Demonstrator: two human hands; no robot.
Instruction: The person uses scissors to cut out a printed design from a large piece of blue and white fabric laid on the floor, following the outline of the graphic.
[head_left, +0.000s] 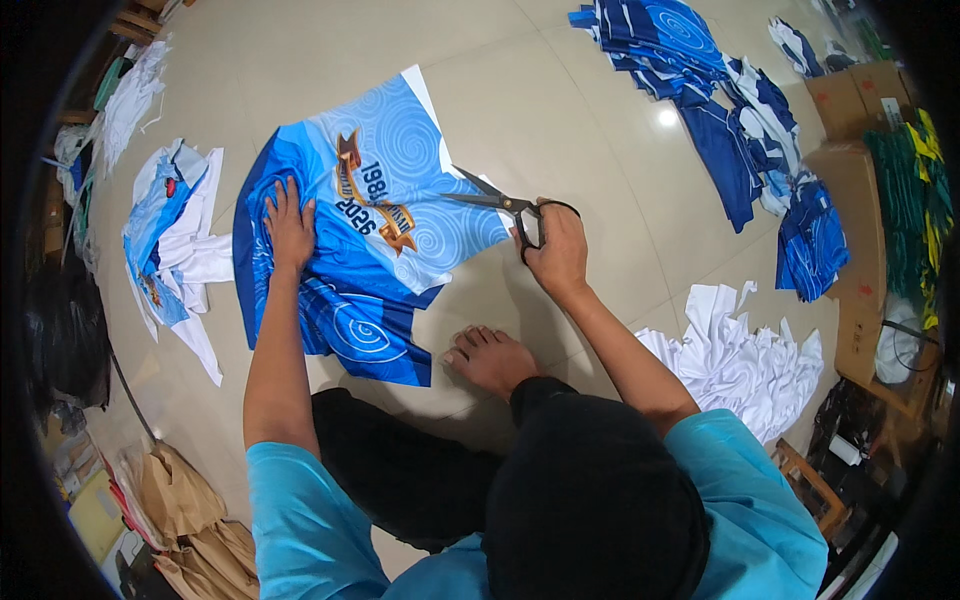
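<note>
A printed blue fabric piece (405, 187) with pale swirls, a gold ribbon emblem and lettering lies on the tiled floor before me. My left hand (289, 229) rests flat on its darker blue part, fingers spread, pressing the bunched cloth down. In my right hand (561, 251) is a pair of black-handled fabric scissors (510, 202). Their blades are apart and point left over the fabric's right edge, by a white margin strip (431, 112). A darker fold with a white spiral (364, 330) hangs toward my bare foot (491, 360).
Left of the fabric lie cut blue and white pieces (165, 225). White cloth (739, 360) is heaped at right. Stacked blue pieces (660, 45) spread at upper right beside cardboard boxes (855, 225). A black plastic bag (64, 337) and brown paper (180, 487) stand at left.
</note>
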